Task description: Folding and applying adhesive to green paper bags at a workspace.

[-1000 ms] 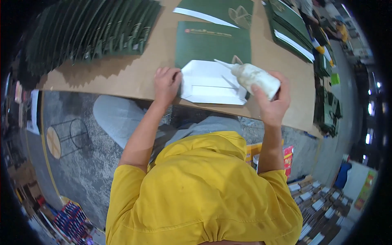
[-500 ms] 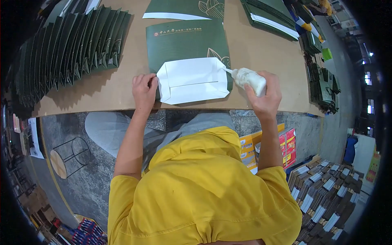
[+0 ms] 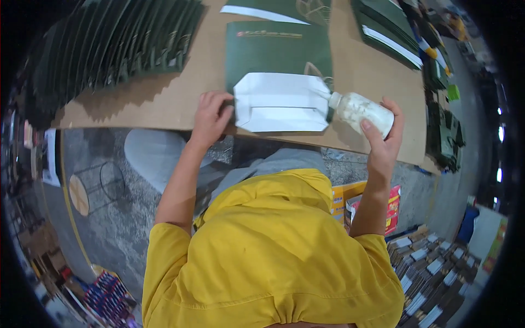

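Note:
A green paper bag (image 3: 273, 53) lies flat on the table, its folded white bottom (image 3: 281, 99) facing up at the near end. My right hand (image 3: 387, 136) grips a squeeze bottle (image 3: 363, 112) of white glue, tilted so the nozzle points left. The nozzle tip is over the right end of the white bottom; whether it touches is blurred. At the bag's left edge is my left hand (image 3: 212, 121), fingers bent, with a gap between thumb and forefinger. Its fingertips reach the edge of the white bottom and hold nothing I can see.
Many green bags (image 3: 131, 44) stand fanned at the table's left. Another green bag (image 3: 268, 10) lies just beyond mine, and a stack of bags (image 3: 391, 41) sits far right. More bags (image 3: 445, 131) are beside the table. A wire-framed stool (image 3: 80, 195) stands on the floor at left.
The view has shifted, so the table sits further right and higher. My right hand has tipped the glue bottle more nearly level along the white bottom's right end. My left hand's fingers have loosened.

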The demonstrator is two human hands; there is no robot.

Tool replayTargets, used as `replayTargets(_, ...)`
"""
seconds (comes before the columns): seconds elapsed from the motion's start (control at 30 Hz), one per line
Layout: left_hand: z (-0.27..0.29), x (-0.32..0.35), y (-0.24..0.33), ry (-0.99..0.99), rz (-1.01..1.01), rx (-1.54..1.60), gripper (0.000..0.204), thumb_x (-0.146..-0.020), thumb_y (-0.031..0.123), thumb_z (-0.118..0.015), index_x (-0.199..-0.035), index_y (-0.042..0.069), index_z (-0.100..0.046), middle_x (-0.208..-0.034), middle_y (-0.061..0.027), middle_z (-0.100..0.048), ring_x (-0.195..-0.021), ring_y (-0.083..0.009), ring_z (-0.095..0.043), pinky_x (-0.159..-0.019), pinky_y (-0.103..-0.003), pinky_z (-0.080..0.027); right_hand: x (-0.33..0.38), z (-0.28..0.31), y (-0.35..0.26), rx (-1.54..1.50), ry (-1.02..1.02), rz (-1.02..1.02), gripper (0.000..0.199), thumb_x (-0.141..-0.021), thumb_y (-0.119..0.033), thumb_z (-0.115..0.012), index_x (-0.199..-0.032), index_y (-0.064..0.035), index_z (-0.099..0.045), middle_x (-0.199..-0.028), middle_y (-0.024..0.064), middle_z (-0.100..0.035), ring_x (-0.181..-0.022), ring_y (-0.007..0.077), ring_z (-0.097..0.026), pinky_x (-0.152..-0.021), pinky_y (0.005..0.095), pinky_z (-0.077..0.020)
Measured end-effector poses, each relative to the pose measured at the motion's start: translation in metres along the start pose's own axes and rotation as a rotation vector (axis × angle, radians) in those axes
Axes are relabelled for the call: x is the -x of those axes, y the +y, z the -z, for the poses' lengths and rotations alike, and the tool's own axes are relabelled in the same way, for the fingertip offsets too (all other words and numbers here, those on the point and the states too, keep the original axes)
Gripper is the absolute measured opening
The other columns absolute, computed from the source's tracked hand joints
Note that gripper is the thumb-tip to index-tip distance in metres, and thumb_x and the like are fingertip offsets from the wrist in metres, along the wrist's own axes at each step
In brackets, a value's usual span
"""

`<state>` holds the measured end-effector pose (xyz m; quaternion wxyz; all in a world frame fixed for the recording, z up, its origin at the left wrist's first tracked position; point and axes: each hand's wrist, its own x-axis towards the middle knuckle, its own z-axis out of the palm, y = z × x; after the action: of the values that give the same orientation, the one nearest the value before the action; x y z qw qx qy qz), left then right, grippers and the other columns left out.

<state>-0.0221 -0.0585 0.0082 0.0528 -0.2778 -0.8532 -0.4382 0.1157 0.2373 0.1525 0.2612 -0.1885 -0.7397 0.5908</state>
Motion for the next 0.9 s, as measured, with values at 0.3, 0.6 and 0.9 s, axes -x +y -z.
replayTargets(0.3, 0.011, 0.015, 0.009, -0.170, -0.007, 0.024, 0.045, -0.070, 0.006, -0.070, -0.113, 0.013, -0.056, -0.126, -0.0112, -0.045, -0.117, -0.0331, -0.041, -0.099, -0.039, -0.038, 0.002, -0.077, 0.008, 0.412, -0.502, 0.248, 0.049, -0.069, -0.008, -0.075, -0.113, -0.0061, -0.052, -0.098, 0.0060, -0.056, -0.089, 0.0131, -0.056, -0.078, 0.0275, -0.0470)
replayTargets(0.6, 0.008, 0.018, 0.005, -0.166, -0.002, 0.069, 0.046, -0.072, 0.007, -0.070, -0.115, 0.013, -0.056, -0.129, -0.0099, -0.044, -0.120, -0.0313, -0.040, -0.099, -0.038, -0.038, 0.006, -0.111, 0.002, 0.471, -0.571, 0.560, 0.044, -0.062, -0.012, -0.075, -0.102, -0.0058, -0.056, -0.091, 0.0113, -0.057, -0.082, 0.0286, -0.058, -0.071, 0.0348, -0.0483)
replayTargets(0.9, 0.008, 0.017, 0.007, -0.177, 0.027, 0.049, 0.045, -0.071, 0.008, -0.070, -0.114, 0.013, -0.056, -0.129, -0.0098, -0.044, -0.120, -0.0314, -0.039, -0.099, -0.039, -0.038, 0.005, -0.107, 0.000, 0.528, -0.609, 0.578, 0.043, -0.062, -0.010, -0.075, -0.100, -0.0050, -0.057, -0.091, 0.0119, -0.058, -0.080, 0.0290, -0.059, -0.071, 0.0343, -0.0484)
